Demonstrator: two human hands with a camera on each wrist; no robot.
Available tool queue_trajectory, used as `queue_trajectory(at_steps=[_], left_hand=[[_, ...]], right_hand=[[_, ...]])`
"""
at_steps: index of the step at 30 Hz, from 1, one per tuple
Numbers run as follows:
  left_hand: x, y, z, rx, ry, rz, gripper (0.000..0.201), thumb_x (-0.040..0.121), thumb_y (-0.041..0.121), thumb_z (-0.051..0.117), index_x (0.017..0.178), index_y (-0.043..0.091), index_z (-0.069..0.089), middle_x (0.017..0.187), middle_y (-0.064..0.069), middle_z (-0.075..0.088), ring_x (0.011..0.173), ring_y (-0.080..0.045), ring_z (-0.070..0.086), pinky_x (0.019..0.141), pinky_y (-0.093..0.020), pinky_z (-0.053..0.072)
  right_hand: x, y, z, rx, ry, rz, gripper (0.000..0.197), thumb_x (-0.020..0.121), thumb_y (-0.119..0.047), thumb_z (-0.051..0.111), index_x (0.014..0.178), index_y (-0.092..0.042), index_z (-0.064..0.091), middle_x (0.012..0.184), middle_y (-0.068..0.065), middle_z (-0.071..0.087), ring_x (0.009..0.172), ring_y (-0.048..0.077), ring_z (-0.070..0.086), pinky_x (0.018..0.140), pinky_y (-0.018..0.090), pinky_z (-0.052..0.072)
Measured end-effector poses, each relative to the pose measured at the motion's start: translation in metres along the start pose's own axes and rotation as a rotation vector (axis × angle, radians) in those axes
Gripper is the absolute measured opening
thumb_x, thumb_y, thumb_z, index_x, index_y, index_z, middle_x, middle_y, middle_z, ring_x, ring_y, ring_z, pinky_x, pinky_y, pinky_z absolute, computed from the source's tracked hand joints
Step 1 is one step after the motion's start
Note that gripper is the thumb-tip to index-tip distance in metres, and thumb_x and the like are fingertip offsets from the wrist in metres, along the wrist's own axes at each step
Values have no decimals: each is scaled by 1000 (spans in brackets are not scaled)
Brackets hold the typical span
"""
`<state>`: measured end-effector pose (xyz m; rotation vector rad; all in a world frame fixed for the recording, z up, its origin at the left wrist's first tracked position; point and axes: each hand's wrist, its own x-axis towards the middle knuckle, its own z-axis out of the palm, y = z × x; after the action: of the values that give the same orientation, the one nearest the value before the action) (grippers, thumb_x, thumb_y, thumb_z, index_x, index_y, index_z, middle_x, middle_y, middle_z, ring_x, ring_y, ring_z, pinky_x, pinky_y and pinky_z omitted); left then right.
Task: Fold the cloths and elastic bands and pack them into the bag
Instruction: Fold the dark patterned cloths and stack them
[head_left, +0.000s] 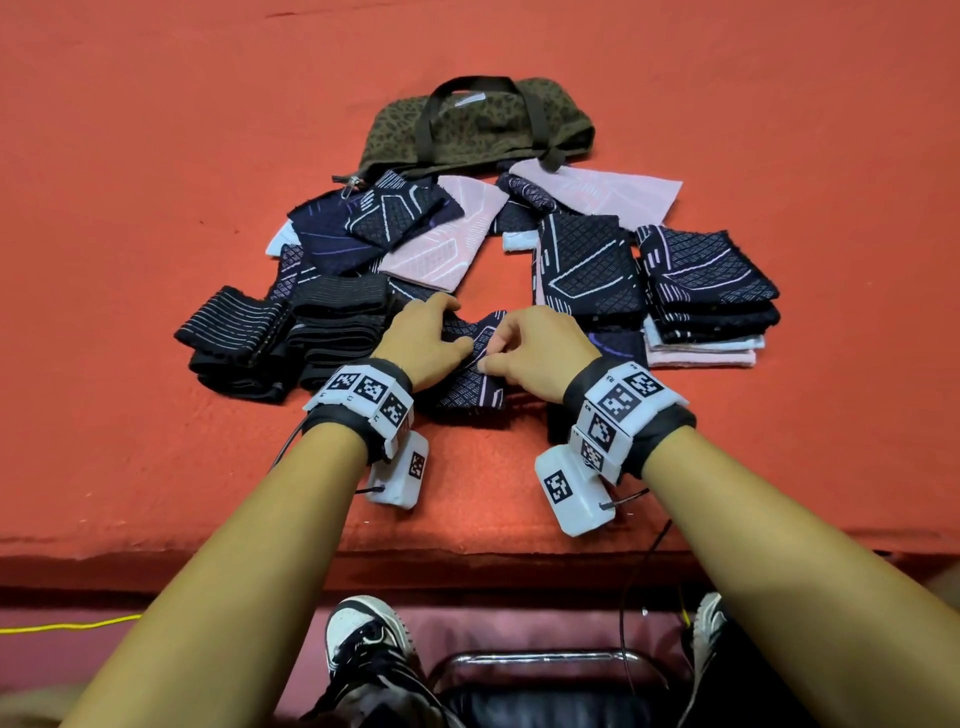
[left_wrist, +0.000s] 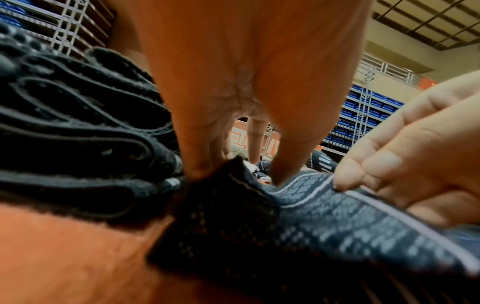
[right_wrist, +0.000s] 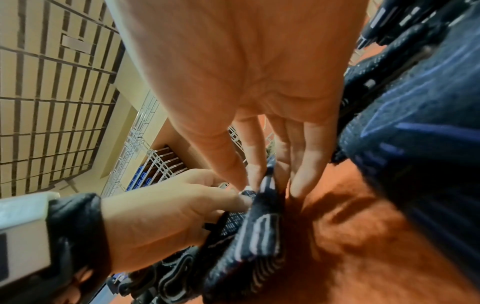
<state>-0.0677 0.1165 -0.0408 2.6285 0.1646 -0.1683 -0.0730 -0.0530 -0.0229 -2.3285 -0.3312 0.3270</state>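
From the head view, you have a dark patterned cloth (head_left: 470, 374) on the red table (head_left: 156, 156) right in front of you, your left hand (head_left: 423, 340) on its left part and your right hand (head_left: 524, 345) pinching a raised fold at its middle; the folded stack (head_left: 711, 291) lies to the right, the elastic bands (head_left: 291, 332) to the left, and the bag (head_left: 478, 124) sits behind the loose cloths. In the left wrist view, your left fingertips (left_wrist: 197, 170) are bunched on a lifted corner of the cloth (left_wrist: 311, 222), thumb pressing beside it, so keep that corner pinned while the other hand draws the edge across. In the right wrist view, your right thumb and fingers (right_wrist: 255, 174) are clamped on the cloth's upright ridge (right_wrist: 259, 236); align the edges before you flatten the crease, or the piece probably won't stack squarely.
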Motion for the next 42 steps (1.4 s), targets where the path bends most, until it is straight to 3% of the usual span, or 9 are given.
queue_trajectory(at_steps=[4, 8, 12, 16, 21, 24, 29, 34, 42], left_hand=[[0, 10, 4, -47, 9, 50, 40, 86, 21, 62, 125, 18, 57, 121, -7, 64, 112, -24, 58, 98, -30, 43], [0, 17, 8, -101, 30, 26, 30, 84, 28, 66, 113, 22, 61, 95, -4, 66, 88, -21, 59, 76, -27, 40], [0, 26, 11, -94, 11, 52, 28, 84, 30, 67, 111, 22, 65, 96, -3, 68, 83, -16, 58, 71, -23, 42], [-2, 34, 16, -102, -41, 15, 36, 88, 39, 65, 117, 20, 60, 90, -1, 65, 65, -5, 59, 47, -14, 43], [-11, 34, 23, -251, -237, -92, 42, 89, 49, 66, 109, 13, 61, 72, -4, 69, 56, -16, 66, 53, -29, 58], [-14, 41, 27, -141, -221, -14, 42, 89, 53, 64, 106, 14, 58, 75, 0, 69, 61, -13, 67, 58, -26, 57], [-17, 52, 37, -336, -207, -12, 36, 90, 37, 68, 102, 11, 47, 70, -7, 67, 59, -21, 65, 65, -44, 62], [-19, 57, 41, -346, -242, -5, 38, 87, 43, 70, 97, 15, 46, 70, -5, 67, 62, -24, 68, 65, -42, 61], [-21, 66, 55, -410, -235, 68, 31, 88, 19, 74, 86, 18, 43, 69, 0, 59, 65, -21, 64, 68, -44, 62]], right_hand=[[-3, 7, -7, -58, 14, -26, 30, 75, -20, 77, 96, -18, 55, 77, -4, 58, 76, 18, 57, 66, 26, 39], [-7, 14, -22, -137, -68, -20, 51, 77, -18, 72, 124, -24, 53, 87, -5, 53, 84, 16, 54, 72, 21, 37], [-10, 22, -38, -196, -84, 28, 32, 77, -17, 70, 106, -30, 63, 77, -12, 49, 82, 16, 54, 67, 23, 38], [-13, 34, -51, -216, -104, 86, 30, 77, -9, 70, 95, -31, 60, 77, -10, 49, 77, 15, 54, 56, 22, 36], [-19, 52, -63, -190, -81, 189, 30, 75, -9, 74, 89, -31, 57, 79, -7, 51, 79, 19, 57, 65, 26, 40], [-24, 56, -64, -227, -70, 209, 27, 81, -9, 64, 94, -30, 56, 83, -6, 53, 85, 21, 59, 68, 25, 39], [-34, 54, -67, -308, -55, 252, 31, 84, -7, 52, 111, -22, 57, 99, 5, 58, 94, 27, 58, 73, 28, 40], [-37, 52, -69, -420, -23, 292, 30, 85, -11, 51, 114, -17, 55, 109, 12, 60, 97, 34, 59, 84, 37, 51], [-45, 48, -70, -582, 10, 308, 36, 85, -14, 52, 121, -22, 54, 122, 16, 51, 106, 41, 57, 89, 43, 49]])
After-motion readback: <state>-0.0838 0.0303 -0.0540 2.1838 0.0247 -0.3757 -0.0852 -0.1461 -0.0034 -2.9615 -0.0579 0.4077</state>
